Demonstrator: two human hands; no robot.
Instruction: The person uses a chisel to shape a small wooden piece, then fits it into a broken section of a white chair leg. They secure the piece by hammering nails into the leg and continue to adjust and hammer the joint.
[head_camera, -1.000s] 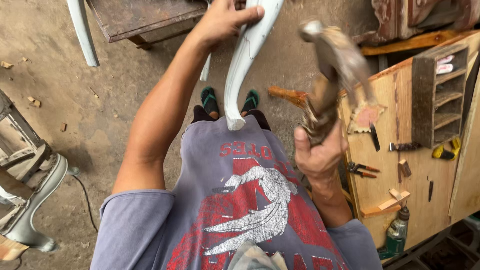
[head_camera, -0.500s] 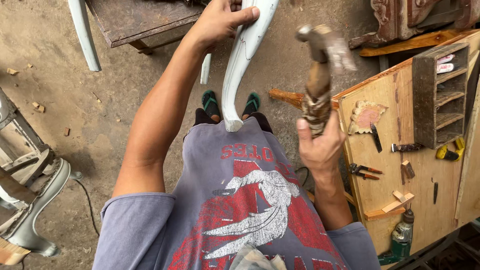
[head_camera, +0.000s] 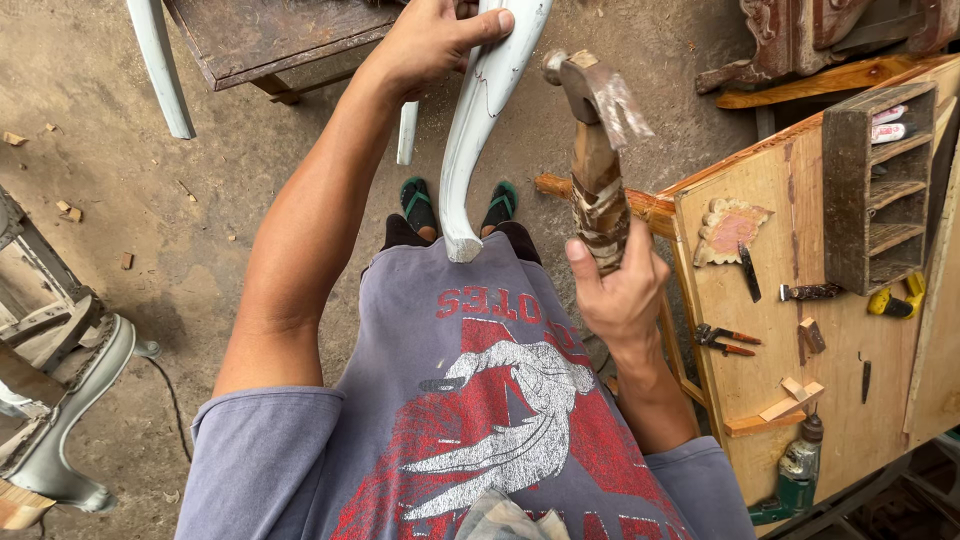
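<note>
Head view: left hand (head_camera: 425, 40) grips the upper part of a curved, pale-painted chair leg (head_camera: 480, 130), fingers (head_camera: 490, 22) wrapped across its front. The leg's lower end butts against the person's shirt, likely to brace it. Right hand (head_camera: 620, 290) is closed round the tape-wrapped handle of a hammer (head_camera: 597, 150), head raised just right of the leg, not touching it. Hammer handle sits inside the curled fingers, thumb on its left side. To the right, a plywood surface (head_camera: 760, 400) carries pliers (head_camera: 728, 340) near its left edge and a small wooden rack (head_camera: 875, 190) toward its far edge.
</note>
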